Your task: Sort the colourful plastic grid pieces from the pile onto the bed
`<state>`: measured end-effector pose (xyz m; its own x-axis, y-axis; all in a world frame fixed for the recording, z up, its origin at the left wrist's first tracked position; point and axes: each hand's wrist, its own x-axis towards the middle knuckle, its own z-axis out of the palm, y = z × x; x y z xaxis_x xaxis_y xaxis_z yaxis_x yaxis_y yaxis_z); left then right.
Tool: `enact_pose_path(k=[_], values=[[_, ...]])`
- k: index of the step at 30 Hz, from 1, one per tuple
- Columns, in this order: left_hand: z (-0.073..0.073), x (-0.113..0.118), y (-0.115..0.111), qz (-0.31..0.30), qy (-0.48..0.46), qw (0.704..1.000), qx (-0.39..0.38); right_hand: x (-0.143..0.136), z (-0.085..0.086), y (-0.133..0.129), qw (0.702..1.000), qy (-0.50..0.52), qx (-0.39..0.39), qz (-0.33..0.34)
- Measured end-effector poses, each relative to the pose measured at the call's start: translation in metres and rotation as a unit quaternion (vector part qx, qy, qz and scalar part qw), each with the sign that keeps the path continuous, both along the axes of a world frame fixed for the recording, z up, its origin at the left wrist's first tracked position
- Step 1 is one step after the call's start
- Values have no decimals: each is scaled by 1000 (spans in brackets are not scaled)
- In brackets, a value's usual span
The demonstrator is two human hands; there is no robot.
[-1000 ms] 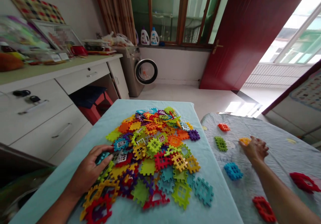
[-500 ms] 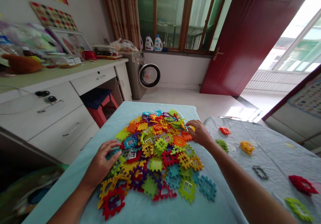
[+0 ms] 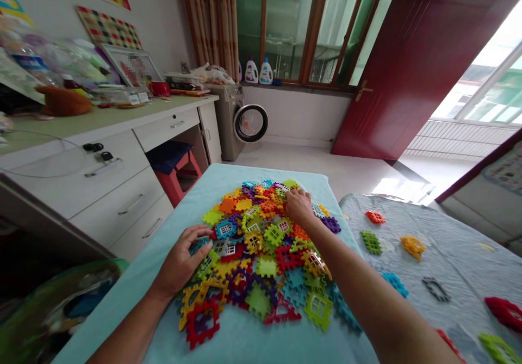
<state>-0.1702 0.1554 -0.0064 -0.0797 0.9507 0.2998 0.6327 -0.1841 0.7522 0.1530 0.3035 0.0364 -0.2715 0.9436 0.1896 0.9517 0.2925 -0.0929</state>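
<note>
A pile of colourful plastic interlocking blocks, flat toothed squares with some window and arch shapes, covers much of the light blue cloth. My left hand rests at the pile's left edge, its fingers stretched out and apart beside a teal block and a lime window block. At the far right of the pile, my right hand reaches down with fingers curled together; the fingertips are hidden among the blocks. Close to its right lie a light blue window block and a purple block. A red square block lies nearest me.
On the right, a second surface under a grey-blue cloth bears scattered blocks, among them a green one and a yellow one. A white drawer desk and red stool stand left. Behind is a washing machine with its door open.
My right hand has moved left and inward over the pile, leaving the light blue and purple blocks in sight. My left hand stays at the left edge. The whole view has shifted slightly.
</note>
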Motion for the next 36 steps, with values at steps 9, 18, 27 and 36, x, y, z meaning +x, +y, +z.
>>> enact_pose_path(k=[9, 18, 27, 36], values=[[2, 0, -1, -2, 4, 1000, 7, 7, 12, -8, 1000, 2, -4, 21], [2, -1, 1, -1, 23, 1000, 10, 28, 18, -32, 919, 376, -85, 85], [4, -1, -1, -12, 23, 1000, 6, 21, -2, -55, 929, 360, -57, 66], [4, 0, 0, -10, 26, 1000, 2, 33, 3, -72, 973, 152, -8, 176]])
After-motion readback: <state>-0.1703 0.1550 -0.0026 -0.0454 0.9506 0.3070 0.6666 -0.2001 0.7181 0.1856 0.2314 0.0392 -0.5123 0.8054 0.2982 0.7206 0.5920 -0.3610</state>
